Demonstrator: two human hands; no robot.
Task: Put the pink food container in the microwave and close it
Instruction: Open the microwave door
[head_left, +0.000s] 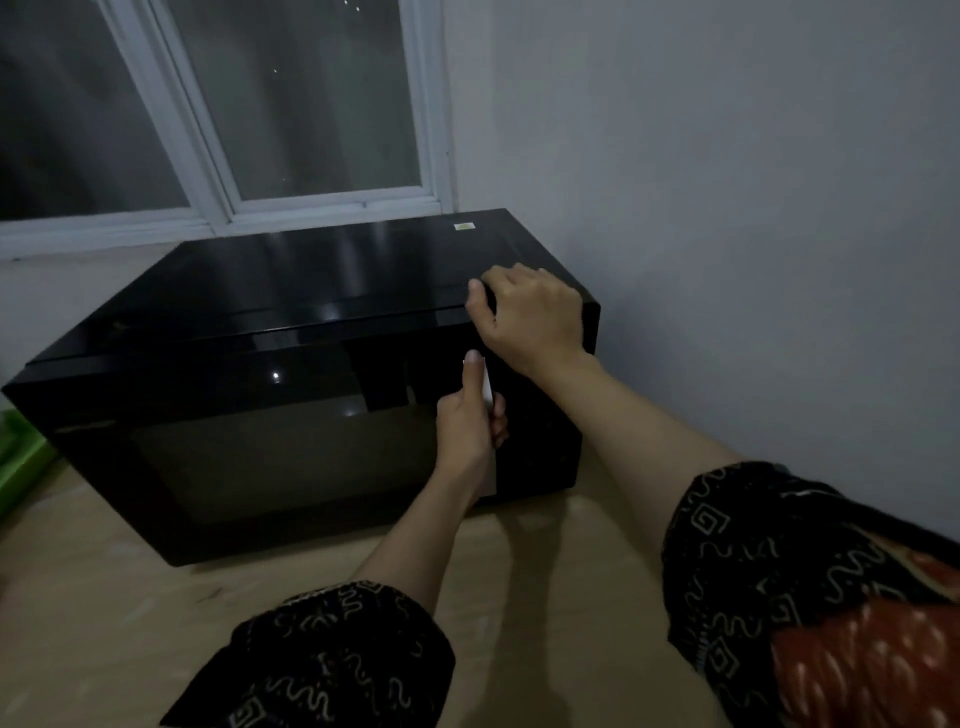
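Observation:
A black microwave stands on a light wooden surface, its dark glass door flush with the front. My left hand is wrapped around the pale vertical door handle at the door's right side, thumb pointing up. My right hand rests on the microwave's top front right corner, fingers curled over the edge. No pink food container is visible; the door glass is too dark to see inside.
A white-framed window sits behind the microwave. A plain wall runs close along the right. A green object pokes in at the left edge. The wooden surface extends toward me.

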